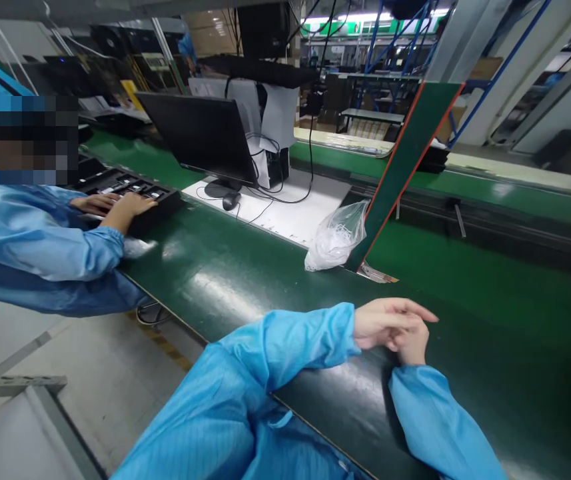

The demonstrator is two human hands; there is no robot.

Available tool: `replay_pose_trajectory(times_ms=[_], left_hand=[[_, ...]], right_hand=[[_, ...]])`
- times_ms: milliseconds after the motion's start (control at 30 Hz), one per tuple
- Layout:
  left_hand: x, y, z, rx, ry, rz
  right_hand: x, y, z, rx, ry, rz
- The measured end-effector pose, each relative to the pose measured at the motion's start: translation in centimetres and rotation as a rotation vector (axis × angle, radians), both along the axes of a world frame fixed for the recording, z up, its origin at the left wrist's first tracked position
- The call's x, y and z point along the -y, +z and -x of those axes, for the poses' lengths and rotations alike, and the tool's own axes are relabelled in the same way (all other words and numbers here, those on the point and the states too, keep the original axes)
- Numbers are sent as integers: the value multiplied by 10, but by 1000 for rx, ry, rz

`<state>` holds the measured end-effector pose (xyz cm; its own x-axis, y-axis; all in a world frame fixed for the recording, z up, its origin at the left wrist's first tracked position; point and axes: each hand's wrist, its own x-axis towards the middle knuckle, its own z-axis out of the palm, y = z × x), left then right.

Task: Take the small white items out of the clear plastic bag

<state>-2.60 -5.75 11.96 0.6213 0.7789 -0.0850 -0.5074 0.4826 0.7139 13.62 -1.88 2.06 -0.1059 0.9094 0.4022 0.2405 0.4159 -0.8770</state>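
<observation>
My left hand (388, 319) lies across my right hand (412, 343) on the dark green conveyor belt (490, 313), just in front of me. Both come out of light blue sleeves. The left hand's fingers are stretched out flat and hold nothing. My right hand is mostly covered by the left one, and I cannot see its fingers or anything in it. Nearest to the hands is a crumpled clear plastic bag (336, 237), lying further up the belt.
A slanted green post (405, 160) rises behind the bag. A black monitor (200, 137) and mouse (230, 199) stand on a white mat (285, 207). At left, a co-worker's hands (120, 207) in blue sleeves rest on a black tray (130, 187) of parts.
</observation>
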Motion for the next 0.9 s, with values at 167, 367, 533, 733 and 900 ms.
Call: replay_pose_trajectory(times_ms=[167, 367, 533, 733, 900], left_hand=[[-32, -103, -4, -19, -22, 140], [-32, -121, 5, 39, -200, 161], [-32, -126, 3, 10, -248, 170], [-25, -121, 1, -54, -265, 166], [-23, -119, -1, -100, -269, 143]], right_hand=[[1, -21, -3, 27, -251, 28], [34, -20, 14, 39, -184, -132], [42, -18, 22, 132, -60, -191], [39, -17, 23, 149, 44, -145], [36, -18, 21, 137, 92, -103]])
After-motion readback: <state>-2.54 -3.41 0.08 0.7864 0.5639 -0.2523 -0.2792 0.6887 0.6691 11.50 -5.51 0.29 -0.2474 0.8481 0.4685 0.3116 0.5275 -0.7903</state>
